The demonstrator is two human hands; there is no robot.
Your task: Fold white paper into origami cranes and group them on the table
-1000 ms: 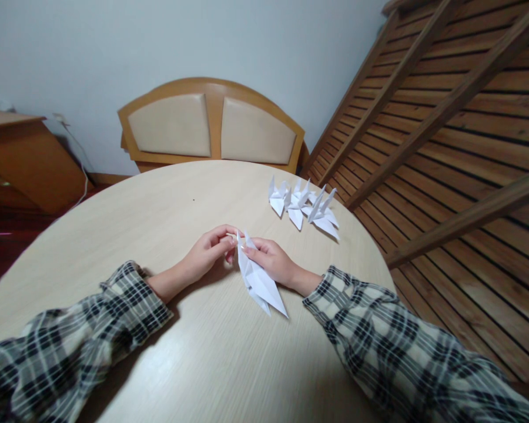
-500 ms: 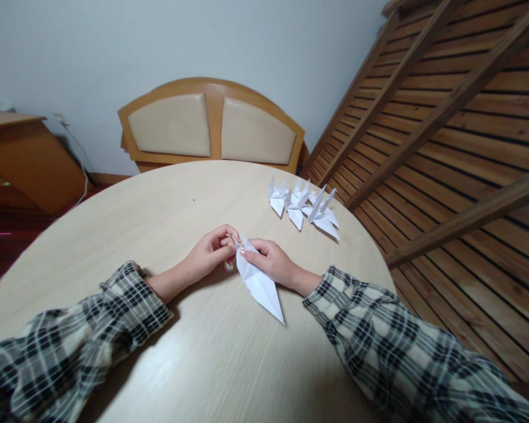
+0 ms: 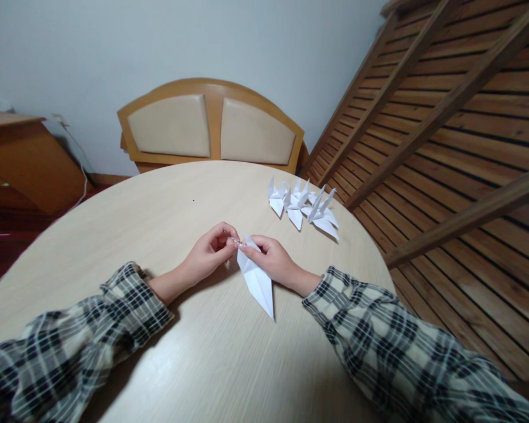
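Note:
A white folded paper crane (image 3: 258, 283) is held over the near middle of the table, its long pointed wing slanting down toward me. My right hand (image 3: 271, 258) grips its upper right side, the thumb lying across the paper. At the crane's upper left end, my left hand (image 3: 211, 251) pinches a narrow tip between thumb and fingers. The fingertips of both hands nearly meet there and cover part of the folds. Several finished-looking paper cranes (image 3: 296, 207) stand grouped at the far right of the table.
The round light wood table (image 3: 167, 200) carries a tiny dark speck. Behind it stands a wooden headboard (image 3: 216, 117) with two cream panels. Slatted wood (image 3: 445, 135) leans close along the right side. A wooden desk (image 3: 26, 158) and a white cable are at the left.
The held crane has turned slightly, so its lower wing tip has swung left. Both hands have shifted up a little, with the left fingers closer to the right thumb.

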